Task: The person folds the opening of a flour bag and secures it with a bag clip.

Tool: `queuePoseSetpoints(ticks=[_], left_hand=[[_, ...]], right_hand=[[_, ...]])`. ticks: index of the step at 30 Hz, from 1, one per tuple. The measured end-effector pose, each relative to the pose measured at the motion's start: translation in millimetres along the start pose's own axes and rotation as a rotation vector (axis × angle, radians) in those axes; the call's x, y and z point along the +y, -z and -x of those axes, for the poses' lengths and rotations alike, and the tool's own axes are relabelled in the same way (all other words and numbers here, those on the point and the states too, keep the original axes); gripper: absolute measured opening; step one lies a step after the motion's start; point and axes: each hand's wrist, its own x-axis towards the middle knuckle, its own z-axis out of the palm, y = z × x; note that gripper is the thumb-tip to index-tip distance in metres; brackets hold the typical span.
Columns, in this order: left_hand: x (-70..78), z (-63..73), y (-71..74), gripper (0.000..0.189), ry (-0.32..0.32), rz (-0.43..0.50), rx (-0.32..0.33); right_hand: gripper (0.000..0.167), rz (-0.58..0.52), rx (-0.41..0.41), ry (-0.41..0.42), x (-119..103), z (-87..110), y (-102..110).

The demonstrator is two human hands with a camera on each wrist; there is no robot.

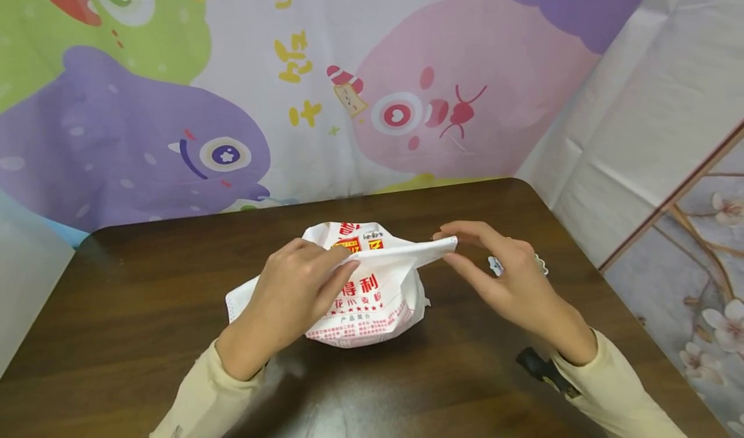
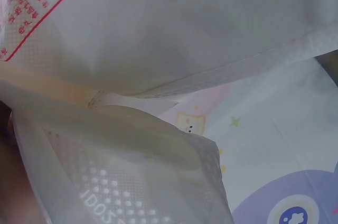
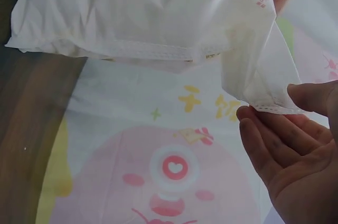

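A white flour bag (image 1: 372, 309) with red print lies plump on the table, its top edge gathered into a narrow fold. My left hand (image 1: 290, 289) pinches that fold near its middle, thumb in front. At the fold's right end, the thumb and fingers of my right hand (image 1: 500, 270) hold the corner between them. That stitched corner shows between the right hand's (image 3: 301, 150) thumb and fingertips in the right wrist view. Close up in the left wrist view, the bag (image 2: 158, 34) covers most of the picture, and the left fingers are mostly hidden.
The dark wooden table (image 1: 145, 283) carries the bag. A small whitish object (image 1: 541, 265) lies partly hidden behind my right hand. A cartoon-printed cloth (image 1: 314, 154) hangs along the table's back edge, and a flowered panel (image 1: 697, 283) stands at the right.
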Motion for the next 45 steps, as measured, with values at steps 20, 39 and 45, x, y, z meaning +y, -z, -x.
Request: queuePoseSetpoints(ticks=[20, 39, 45], left_hand=[[1.0, -0.5, -1.7, 0.021, -0.008, 0.008, 0.008], [0.5, 2.1, -1.8, 0.02, 0.005, 0.009, 0.013], [0.6, 2.9, -1.9, 0.019, 0.008, 0.008, 0.009]], right_hand=[[0.038, 0.045, 0.037, -0.05, 2, 13.4, 14], [0.048, 0.151, -0.002, -0.191, 20, 33.9, 29], [0.046, 0.2, 0.004, -0.193, 31, 39.7, 28]])
